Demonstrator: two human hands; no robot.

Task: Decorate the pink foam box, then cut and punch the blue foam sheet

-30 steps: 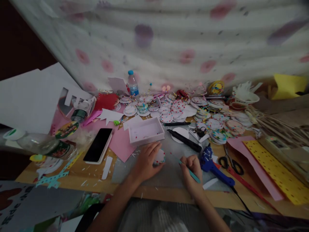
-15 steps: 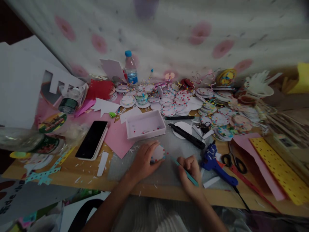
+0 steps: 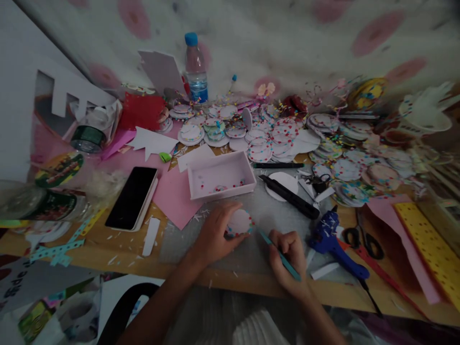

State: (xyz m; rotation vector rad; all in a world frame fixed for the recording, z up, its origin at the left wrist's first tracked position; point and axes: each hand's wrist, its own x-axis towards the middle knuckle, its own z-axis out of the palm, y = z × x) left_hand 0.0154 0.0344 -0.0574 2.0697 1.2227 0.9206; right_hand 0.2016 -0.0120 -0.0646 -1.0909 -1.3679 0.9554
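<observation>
My left hand (image 3: pixel 216 235) curls around a small white paper disc (image 3: pixel 239 222) with red and blue bits along its rim, gripping it by the edges between thumb and fingers. To its right, my right hand (image 3: pixel 288 258) is closed around slim teal tweezers (image 3: pixel 282 255). Their pointed tip is directed up and left, toward the disc and a little apart from it. Just behind the left hand stands an open white box (image 3: pixel 222 178) with small red pieces scattered inside. A grey cutting mat (image 3: pixel 251 258) lies under both hands.
A black utility knife (image 3: pixel 289 196) lies behind my right hand, with a blue glue gun (image 3: pixel 334 244) and scissors (image 3: pixel 362 237) further right. A phone (image 3: pixel 132 198) is at left. Piles of decorated discs (image 3: pixel 283 136) and a water bottle (image 3: pixel 196 72) fill the back.
The view has tilted down and come closer, so the table things sit larger in it. Both hands keep their holds, with the tweezers' tip still close to the disc.
</observation>
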